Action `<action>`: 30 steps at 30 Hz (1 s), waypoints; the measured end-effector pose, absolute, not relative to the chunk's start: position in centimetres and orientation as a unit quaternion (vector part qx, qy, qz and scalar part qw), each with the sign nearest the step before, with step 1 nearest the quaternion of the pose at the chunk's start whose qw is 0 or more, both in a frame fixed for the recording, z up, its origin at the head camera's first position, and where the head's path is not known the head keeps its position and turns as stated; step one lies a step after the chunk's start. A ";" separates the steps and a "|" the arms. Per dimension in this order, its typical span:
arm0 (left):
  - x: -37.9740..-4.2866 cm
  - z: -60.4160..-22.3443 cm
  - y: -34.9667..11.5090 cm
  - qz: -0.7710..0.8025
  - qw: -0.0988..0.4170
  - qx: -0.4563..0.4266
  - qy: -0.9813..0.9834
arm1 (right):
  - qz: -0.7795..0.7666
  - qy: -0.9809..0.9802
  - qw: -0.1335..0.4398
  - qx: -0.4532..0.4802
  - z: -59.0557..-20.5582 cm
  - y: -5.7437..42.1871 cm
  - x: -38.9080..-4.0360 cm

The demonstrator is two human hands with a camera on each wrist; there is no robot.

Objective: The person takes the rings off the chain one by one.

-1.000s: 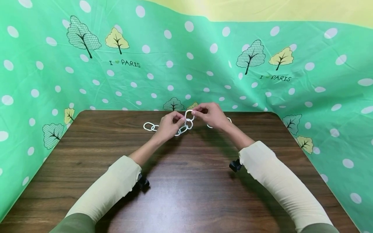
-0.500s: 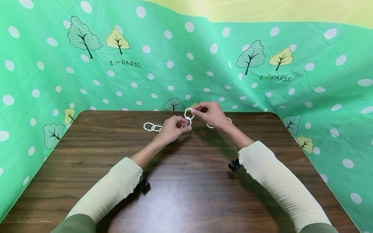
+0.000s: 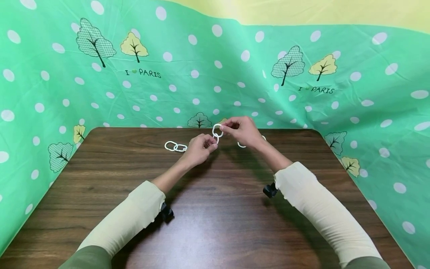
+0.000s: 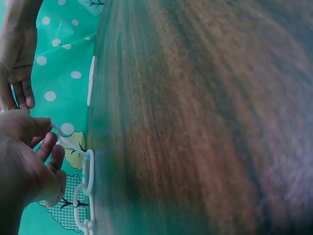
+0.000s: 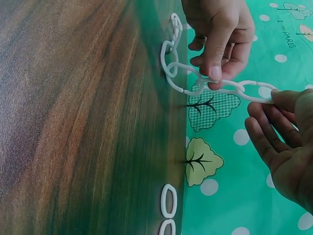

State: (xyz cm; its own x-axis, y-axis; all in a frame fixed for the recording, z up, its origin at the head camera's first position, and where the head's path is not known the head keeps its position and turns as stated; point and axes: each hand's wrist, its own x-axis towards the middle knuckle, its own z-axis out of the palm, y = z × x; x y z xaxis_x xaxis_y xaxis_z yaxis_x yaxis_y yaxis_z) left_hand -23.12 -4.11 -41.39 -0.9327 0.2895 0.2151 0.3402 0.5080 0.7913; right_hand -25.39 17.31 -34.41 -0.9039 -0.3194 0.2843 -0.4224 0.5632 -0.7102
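A white chain of several linked plastic rings runs from the table up to both hands. In the head view, my right hand pinches the raised end link between thumb and finger. My left hand pinches the adjoining link, just below and to the left. These two links are joined, as the right wrist view shows. The chain's other end lies on the table to the left of my left hand, which hides the middle in the head view.
Two separate white links lie on the dark wooden table near its back edge, partly behind my right hand in the head view. A green dotted cloth hangs right behind the table and along its sides.
My left hand has shifted its grip from near the end link to the link below it. My right hand keeps its pinch and has risen slightly with the end link.
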 end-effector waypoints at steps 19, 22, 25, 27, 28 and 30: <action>-24.0 -41.6 -4.4 -0.499 -0.001 -0.124 -0.858 | 0.380 -0.894 0.069 0.229 -34.9 17.2 -25.1; -25.6 -43.3 -4.4 -0.480 0.015 -0.132 -0.867 | 0.381 -0.893 0.065 0.230 -35.1 17.1 -24.9; -27.1 -45.1 -4.4 -0.451 0.037 -0.135 -0.882 | 0.381 -0.893 0.061 0.233 -35.2 17.0 -24.8; -27.1 -45.1 -4.5 -0.444 0.038 -0.135 -0.885 | 0.385 -0.891 0.059 0.235 -35.2 16.9 -24.8; -27.1 -45.1 -4.5 -0.443 0.040 -0.135 -0.886 | 0.386 -0.890 0.059 0.237 -35.2 16.8 -24.7; -26.8 -44.9 -4.6 -0.443 0.039 -0.135 -0.886 | 0.388 -0.888 0.059 0.240 -35.2 16.7 -24.7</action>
